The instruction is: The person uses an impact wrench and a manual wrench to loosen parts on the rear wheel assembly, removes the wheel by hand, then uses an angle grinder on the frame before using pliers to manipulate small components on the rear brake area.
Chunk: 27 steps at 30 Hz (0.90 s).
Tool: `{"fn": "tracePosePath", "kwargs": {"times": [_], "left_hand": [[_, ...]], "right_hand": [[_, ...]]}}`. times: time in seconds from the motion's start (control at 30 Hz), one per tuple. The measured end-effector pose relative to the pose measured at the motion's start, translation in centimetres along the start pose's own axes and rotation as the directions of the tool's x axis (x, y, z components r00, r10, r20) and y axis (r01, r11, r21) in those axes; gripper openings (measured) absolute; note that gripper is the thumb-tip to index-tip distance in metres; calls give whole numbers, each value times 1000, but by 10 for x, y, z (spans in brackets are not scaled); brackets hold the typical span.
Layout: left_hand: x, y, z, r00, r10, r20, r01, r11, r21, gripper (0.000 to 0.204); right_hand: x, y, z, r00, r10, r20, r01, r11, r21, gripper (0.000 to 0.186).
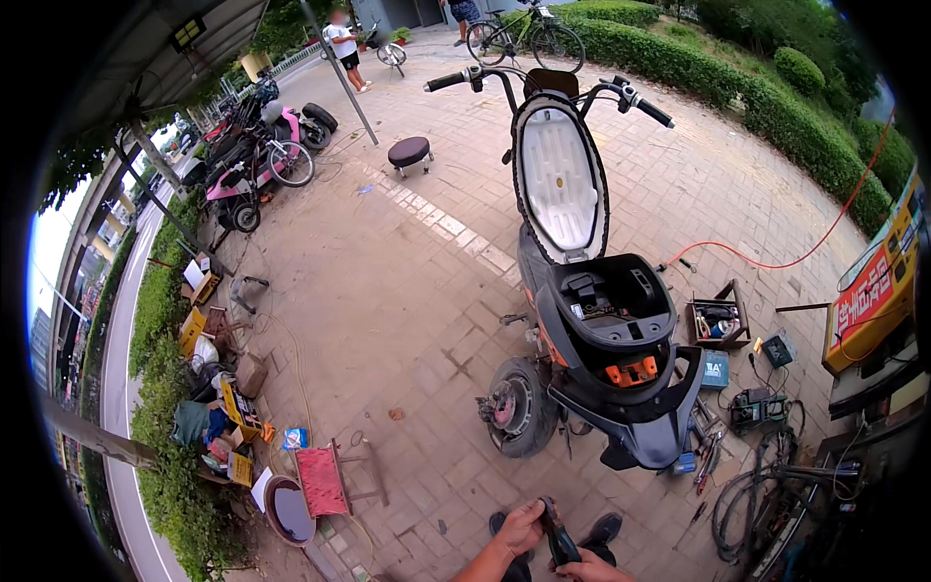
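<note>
Near the bottom edge, my left hand (522, 530) is closed around the upper end of a dark elongated tool (558, 536). My right hand (590, 566) grips its lower end, which looks dark green. The fingers cover much of it, so its exact kind is unclear. Beyond my hands stands an electric scooter (640, 427) with its seat (561, 179) tipped up, baring the storage bucket (621, 306). Its rear wheel (524, 405) sits at the left side of the tail, with a reddish hub. Neither hand touches the scooter.
To the right are a tool box (719, 318), scattered hand tools (708, 456), black cables (742, 514) and a red air hose (766, 262). A red folding stool (322, 481) and a basin of dark liquid (291, 511) stand left. A round stool (409, 151) and people are farther off.
</note>
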State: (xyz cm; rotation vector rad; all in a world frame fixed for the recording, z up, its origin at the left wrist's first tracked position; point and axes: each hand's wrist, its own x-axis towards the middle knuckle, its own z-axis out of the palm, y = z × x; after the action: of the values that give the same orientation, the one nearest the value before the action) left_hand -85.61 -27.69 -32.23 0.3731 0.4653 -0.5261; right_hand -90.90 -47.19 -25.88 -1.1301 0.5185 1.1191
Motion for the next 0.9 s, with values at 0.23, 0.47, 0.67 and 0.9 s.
{"fn": "tracePosePath", "kwargs": {"times": [0.23, 0.47, 0.67, 0.9], "left_hand": [[31, 3, -36, 999, -36, -21, 36, 999, -15, 31], [115, -39, -92, 976, -85, -201, 155, 919, 363, 45], [209, -98, -122, 977, -114, -181, 211, 663, 719, 39], [339, -157, -191, 971, 237, 7, -168, 668, 725, 27]], "right_hand": [[46, 25, -3, 981, -34, -189, -14, 969, -246, 28], [137, 67, -80, 938, -221, -268, 150, 954, -260, 14], [218, 80, -185, 892, -119, -436, -3, 963, -269, 22], [308, 50, -252, 895, -143, -422, 80, 984, -162, 24]]}}
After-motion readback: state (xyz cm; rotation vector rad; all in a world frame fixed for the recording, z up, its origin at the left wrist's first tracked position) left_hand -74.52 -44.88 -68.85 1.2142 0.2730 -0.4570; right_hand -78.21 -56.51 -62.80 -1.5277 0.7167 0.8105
